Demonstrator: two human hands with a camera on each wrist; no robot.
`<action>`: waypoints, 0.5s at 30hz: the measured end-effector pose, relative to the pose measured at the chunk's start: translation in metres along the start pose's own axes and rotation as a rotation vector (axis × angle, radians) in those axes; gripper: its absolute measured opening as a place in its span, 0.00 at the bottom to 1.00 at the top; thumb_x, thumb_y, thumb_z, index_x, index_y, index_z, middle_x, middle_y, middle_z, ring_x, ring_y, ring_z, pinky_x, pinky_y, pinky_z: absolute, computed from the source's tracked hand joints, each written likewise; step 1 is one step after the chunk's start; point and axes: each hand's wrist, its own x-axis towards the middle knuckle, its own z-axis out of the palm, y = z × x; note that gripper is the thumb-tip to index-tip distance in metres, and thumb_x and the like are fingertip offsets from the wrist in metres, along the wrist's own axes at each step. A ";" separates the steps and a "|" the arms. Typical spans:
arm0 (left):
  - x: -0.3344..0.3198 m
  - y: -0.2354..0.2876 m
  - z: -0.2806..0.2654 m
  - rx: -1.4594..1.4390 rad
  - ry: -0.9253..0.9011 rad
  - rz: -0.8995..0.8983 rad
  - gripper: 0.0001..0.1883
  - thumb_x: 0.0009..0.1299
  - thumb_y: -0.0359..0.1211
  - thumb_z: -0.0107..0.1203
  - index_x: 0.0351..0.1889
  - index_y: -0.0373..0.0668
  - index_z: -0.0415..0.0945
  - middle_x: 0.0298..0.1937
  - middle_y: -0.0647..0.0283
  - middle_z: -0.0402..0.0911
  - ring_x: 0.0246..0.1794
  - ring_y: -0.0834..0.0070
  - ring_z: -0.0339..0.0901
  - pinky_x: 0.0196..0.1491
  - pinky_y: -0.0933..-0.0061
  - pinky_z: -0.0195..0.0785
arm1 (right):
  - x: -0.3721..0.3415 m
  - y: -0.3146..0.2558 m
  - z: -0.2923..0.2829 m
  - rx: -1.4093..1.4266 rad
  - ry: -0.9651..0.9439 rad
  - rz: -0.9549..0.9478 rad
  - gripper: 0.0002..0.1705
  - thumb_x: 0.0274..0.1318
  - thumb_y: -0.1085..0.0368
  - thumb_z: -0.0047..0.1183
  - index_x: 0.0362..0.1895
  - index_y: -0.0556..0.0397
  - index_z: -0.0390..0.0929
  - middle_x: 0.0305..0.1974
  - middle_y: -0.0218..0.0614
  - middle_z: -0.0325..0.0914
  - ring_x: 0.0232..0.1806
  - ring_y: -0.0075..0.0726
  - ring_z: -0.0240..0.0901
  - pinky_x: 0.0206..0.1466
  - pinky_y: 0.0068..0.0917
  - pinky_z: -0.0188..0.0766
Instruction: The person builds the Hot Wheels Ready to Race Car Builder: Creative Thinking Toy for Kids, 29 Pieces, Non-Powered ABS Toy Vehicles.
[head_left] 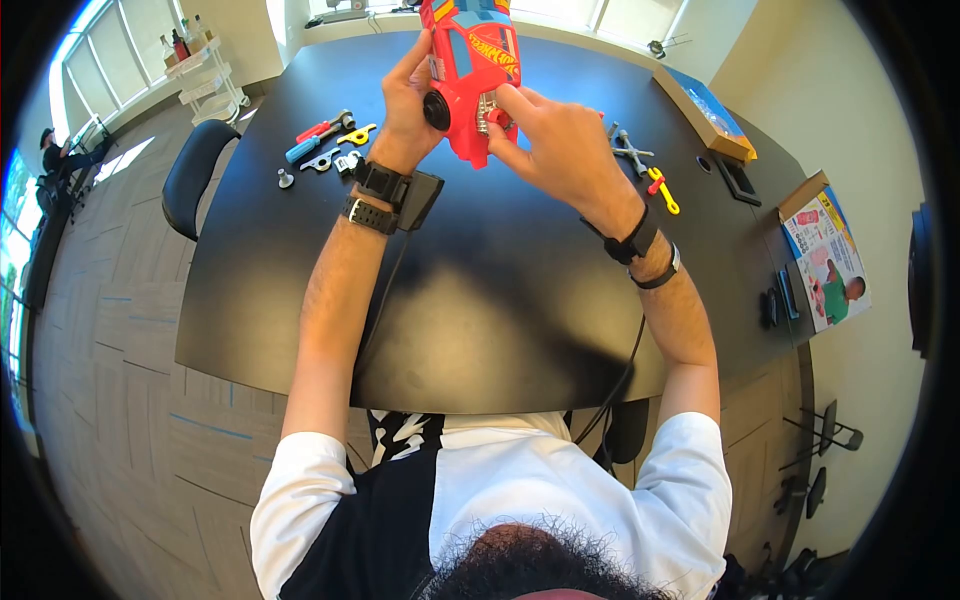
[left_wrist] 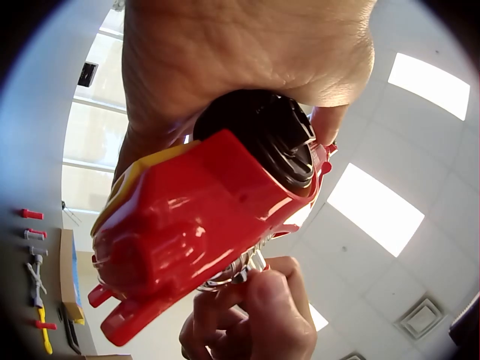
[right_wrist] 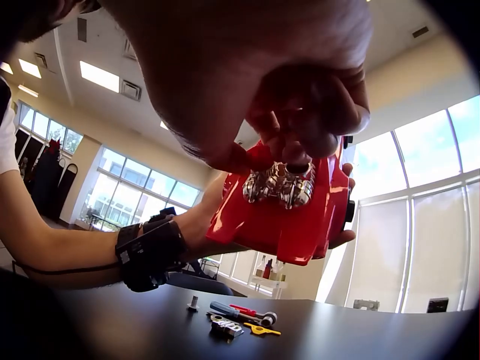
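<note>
– What is the person wearing?

– A shirt (head_left: 530,470), white at the lower centre of the frame, with a black panel (head_left: 390,520) towards the lower left and short white sleeves (head_left: 300,490)

– And on the wrists?

– Left: two black bands (head_left: 368,215), one with a metal buckle, plus a dark boxy unit (head_left: 420,202). Right: a wide black strap (head_left: 637,238) and a slimmer dark band (head_left: 657,271) with silvery edging

– Any cables?

– A thin black cable (head_left: 385,290) beside each forearm

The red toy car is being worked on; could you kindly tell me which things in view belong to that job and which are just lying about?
Job: red toy car, silver engine; probably blue-handled tool, cross wrench.
Lying about, it seems: cardboard box, black chair, white cart.
</note>
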 end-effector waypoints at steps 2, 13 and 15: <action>-0.001 0.002 -0.001 0.052 -0.022 -0.019 0.35 0.82 0.60 0.43 0.72 0.42 0.72 0.66 0.55 0.82 0.62 0.64 0.83 0.66 0.58 0.76 | -0.002 0.004 0.003 0.022 -0.036 0.009 0.17 0.71 0.50 0.54 0.40 0.51 0.74 0.28 0.39 0.84 0.24 0.48 0.81 0.26 0.45 0.74; 0.005 -0.002 -0.008 0.014 -0.015 0.008 0.34 0.82 0.60 0.43 0.72 0.44 0.72 0.65 0.55 0.82 0.62 0.65 0.83 0.66 0.58 0.76 | -0.004 0.005 0.007 0.054 -0.030 0.002 0.15 0.72 0.52 0.54 0.43 0.51 0.73 0.31 0.38 0.84 0.26 0.51 0.81 0.27 0.46 0.74; 0.006 -0.005 -0.009 -0.002 -0.029 0.012 0.34 0.82 0.60 0.43 0.72 0.43 0.72 0.65 0.55 0.82 0.62 0.64 0.83 0.66 0.58 0.76 | -0.005 0.005 0.006 0.089 -0.048 0.021 0.16 0.72 0.52 0.53 0.42 0.51 0.74 0.30 0.39 0.84 0.27 0.52 0.81 0.27 0.46 0.74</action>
